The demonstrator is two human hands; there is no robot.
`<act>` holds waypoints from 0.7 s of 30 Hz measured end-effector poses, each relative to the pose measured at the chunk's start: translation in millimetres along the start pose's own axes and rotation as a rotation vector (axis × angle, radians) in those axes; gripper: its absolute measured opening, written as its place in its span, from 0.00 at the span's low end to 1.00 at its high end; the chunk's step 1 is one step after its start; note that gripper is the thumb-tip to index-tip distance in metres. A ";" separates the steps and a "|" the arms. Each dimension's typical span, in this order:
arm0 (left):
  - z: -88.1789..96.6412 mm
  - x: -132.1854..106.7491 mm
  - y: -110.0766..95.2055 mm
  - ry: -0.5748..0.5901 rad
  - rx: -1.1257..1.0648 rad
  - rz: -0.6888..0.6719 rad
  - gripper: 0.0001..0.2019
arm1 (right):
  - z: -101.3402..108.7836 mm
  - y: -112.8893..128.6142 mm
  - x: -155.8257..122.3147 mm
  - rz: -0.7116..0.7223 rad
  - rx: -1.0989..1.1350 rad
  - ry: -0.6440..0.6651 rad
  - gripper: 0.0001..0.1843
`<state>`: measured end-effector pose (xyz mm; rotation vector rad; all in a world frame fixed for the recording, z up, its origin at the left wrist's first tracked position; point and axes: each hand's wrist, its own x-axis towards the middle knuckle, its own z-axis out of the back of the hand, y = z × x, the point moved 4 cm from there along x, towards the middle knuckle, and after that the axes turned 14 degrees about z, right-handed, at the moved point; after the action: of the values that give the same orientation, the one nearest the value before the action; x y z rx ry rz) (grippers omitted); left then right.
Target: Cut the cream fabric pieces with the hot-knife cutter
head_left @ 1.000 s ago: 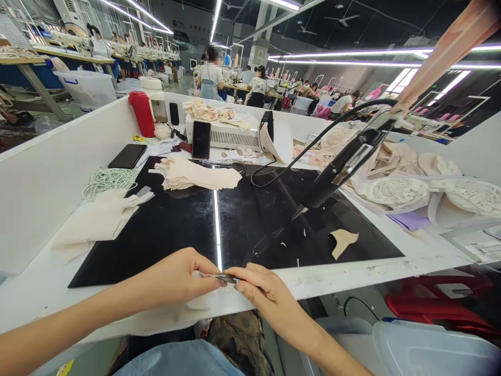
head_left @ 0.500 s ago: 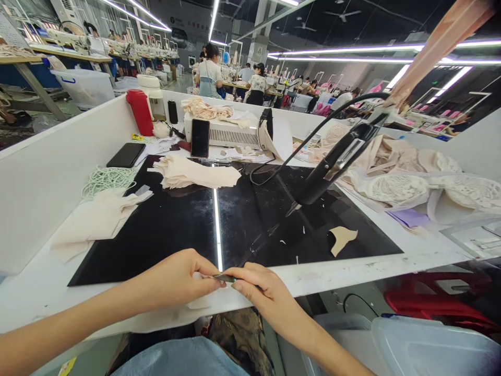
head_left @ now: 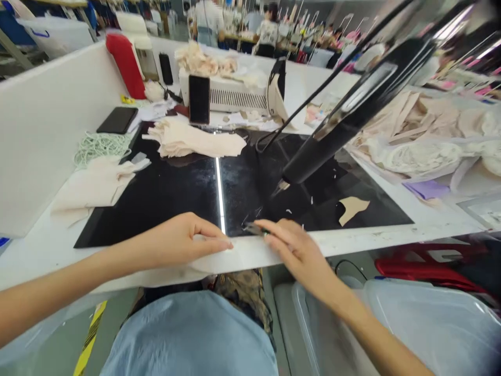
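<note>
**Hanging tip close over our right hand**

Our left hand [head_left: 183, 243] curls its fingers down on the pale fabric piece [head_left: 207, 263] at the white table edge [head_left: 391, 237]. Our right hand [head_left: 299, 250] pinches a slim metal tool [head_left: 254, 228], blurred. If we lift it carelessly, it could meet the hanging black cutter [head_left: 332, 138]. The overhanging fabric could slip off.

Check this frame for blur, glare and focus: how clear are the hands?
Head view: motion blur smears the right hand and the small dark tool beside it; the left hand is sharper. Head view: a bright strip of glare runs down the black mat. Head view: the background people and the hanging black tool are streaked.
</note>
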<state>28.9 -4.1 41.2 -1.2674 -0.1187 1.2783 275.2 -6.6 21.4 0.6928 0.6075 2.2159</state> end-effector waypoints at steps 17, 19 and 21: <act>12.3 -3.7 -7.4 -0.189 0.040 -0.012 0.20 | 31.6 -52.4 -3.5 0.038 -0.745 -0.146 0.24; 13.7 -5.4 -7.4 -0.196 0.016 0.005 0.19 | 31.1 -39.0 -7.9 0.043 -0.693 -0.184 0.25; 14.5 -6.6 -8.2 -0.193 -0.006 -0.006 0.18 | 27.1 -18.0 -9.5 0.065 -0.519 -0.197 0.23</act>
<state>21.8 1.9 56.6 -1.1458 -0.2636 1.3944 306.9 3.3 28.0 0.6466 -0.0951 2.1961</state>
